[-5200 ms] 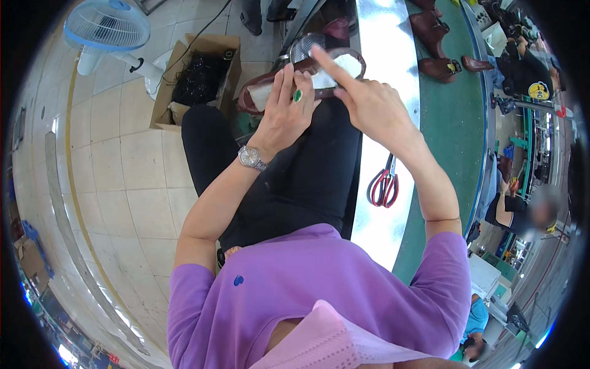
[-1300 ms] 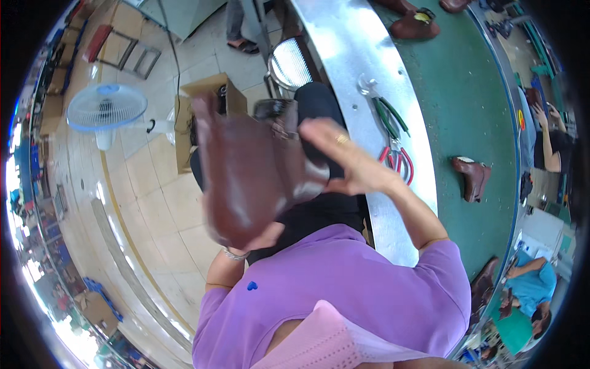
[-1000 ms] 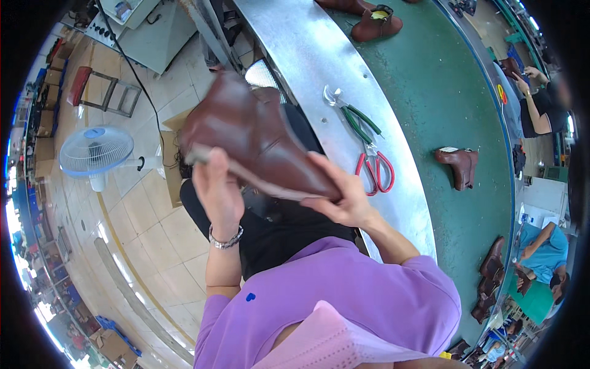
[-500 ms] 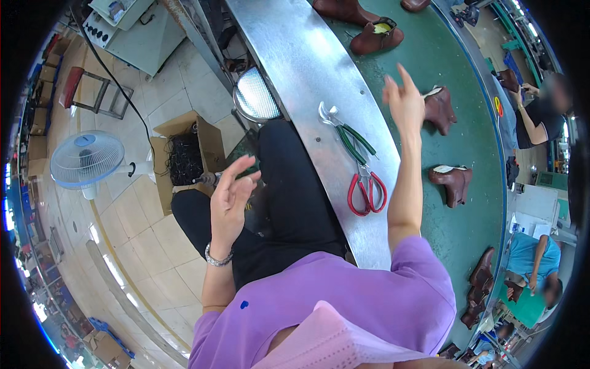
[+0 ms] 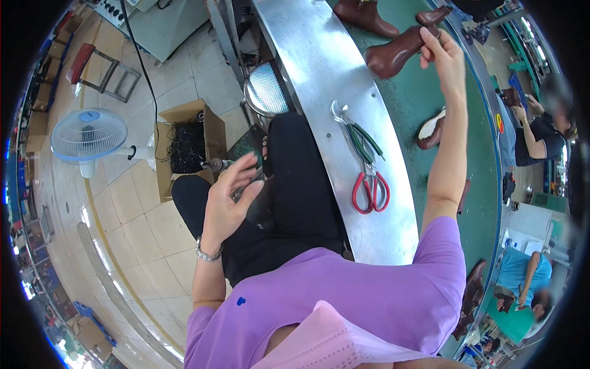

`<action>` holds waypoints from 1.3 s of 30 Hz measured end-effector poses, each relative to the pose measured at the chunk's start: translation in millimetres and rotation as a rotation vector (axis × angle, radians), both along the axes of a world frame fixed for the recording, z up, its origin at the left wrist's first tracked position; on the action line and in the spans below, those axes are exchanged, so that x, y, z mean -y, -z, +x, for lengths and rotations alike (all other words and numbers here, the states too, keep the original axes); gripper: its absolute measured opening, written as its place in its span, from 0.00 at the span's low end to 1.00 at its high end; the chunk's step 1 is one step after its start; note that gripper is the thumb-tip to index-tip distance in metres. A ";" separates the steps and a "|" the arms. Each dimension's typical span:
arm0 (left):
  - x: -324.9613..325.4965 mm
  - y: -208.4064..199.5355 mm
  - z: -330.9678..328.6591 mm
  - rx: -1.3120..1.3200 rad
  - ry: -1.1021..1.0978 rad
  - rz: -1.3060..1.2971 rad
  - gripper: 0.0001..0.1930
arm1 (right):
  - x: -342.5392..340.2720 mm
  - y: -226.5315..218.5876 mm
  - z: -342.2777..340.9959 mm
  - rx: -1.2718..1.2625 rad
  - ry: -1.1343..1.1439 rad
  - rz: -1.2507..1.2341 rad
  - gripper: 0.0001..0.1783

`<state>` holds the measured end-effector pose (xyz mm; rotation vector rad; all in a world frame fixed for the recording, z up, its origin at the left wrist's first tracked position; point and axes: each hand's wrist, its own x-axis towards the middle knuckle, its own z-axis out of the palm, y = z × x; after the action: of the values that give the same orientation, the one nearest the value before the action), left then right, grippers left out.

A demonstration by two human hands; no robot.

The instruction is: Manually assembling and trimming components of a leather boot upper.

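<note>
1. The step in hand looks to be handling the brown boot (image 5: 393,55) by its shaft; a snug pinch – not a hard squeeze – should spare the leather.
2. Best to keep its toe clear of the neighbouring boot (image 5: 367,18), which lies just beside it.
3. The right hand (image 5: 447,61) has its fingers grasping the shaft end, the toe pointing away from them. The boot is over the green desk (image 5: 418,172) (resting or lifted, I can't tell).
4. The left hand (image 5: 226,206) is empty, fingers loosely spread above the lap.
</note>
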<state>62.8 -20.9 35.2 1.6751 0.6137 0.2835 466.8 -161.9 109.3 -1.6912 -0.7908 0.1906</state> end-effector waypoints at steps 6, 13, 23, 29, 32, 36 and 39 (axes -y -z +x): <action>6.9 -16.2 33.5 0.136 0.199 0.300 0.45 | -18.7 -50.1 -139.1 -0.220 -0.354 -0.068 0.10; 23.8 43.6 -33.6 0.284 0.098 -0.197 0.55 | -72.8 37.6 -229.0 -0.619 -0.749 -0.159 0.12; 34.0 66.0 -85.5 0.222 -0.138 -0.107 0.59 | -27.4 127.5 -181.9 0.623 0.075 -0.651 0.24; 12.0 72.6 -92.9 0.183 -0.125 -0.108 0.63 | 42.6 181.8 -135.0 0.707 0.185 -0.863 0.27; 20.6 82.0 -75.5 0.238 -0.055 -0.223 0.65 | 33.0 174.4 -121.1 0.648 0.098 -0.900 0.24; 44.3 109.6 -65.5 0.104 0.042 -0.387 0.68 | 22.1 146.8 -128.6 0.168 -0.035 -0.733 0.23; 42.1 96.3 -64.8 0.046 0.162 -0.399 0.71 | 29.3 106.1 -166.9 -0.573 -0.262 -0.408 0.20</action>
<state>-2.0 -63.0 -61.1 1.3195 0.4615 0.0743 299.8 -191.2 3.2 -1.7672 -0.5525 1.0279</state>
